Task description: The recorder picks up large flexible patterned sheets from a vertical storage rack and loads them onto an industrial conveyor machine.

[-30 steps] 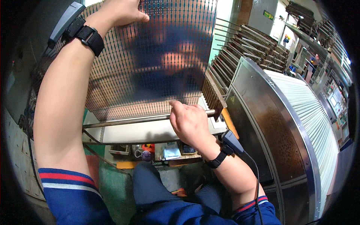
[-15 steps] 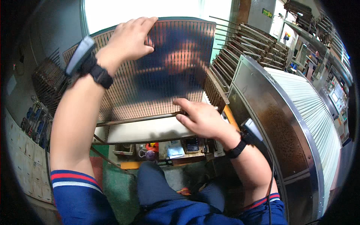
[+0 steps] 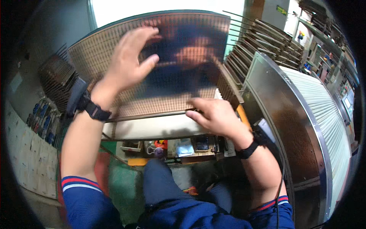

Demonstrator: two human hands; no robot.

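Observation:
A large shiny copper-coloured panel (image 3: 167, 102) with a fine grid pattern stands tilted in front of me and mirrors dark shapes. My left hand (image 3: 129, 61) is in front of its left half, blurred by motion, with thumb and fingers apart and nothing in them. By the panel's lower right part is my right hand (image 3: 215, 116), its thumb and forefinger spread and its other fingers curled. It is close to a thin metal bar (image 3: 152, 115) running along the panel's bottom; whether it touches the bar I cannot tell. Below the bar lies a white surface (image 3: 152, 129).
A shelf underneath holds a small box (image 3: 131, 146), a purple object (image 3: 158, 152) and a pale blue packet (image 3: 185, 148). Slotted metal racks (image 3: 263, 38) stand at the right, behind a steel-sided machine (image 3: 282, 110) with white slats. Another rack (image 3: 57, 74) is at the left.
My left hand has come down from the panel's top edge and its thumb has spread out. The right hand stays near the bar. The whole view has shifted slightly.

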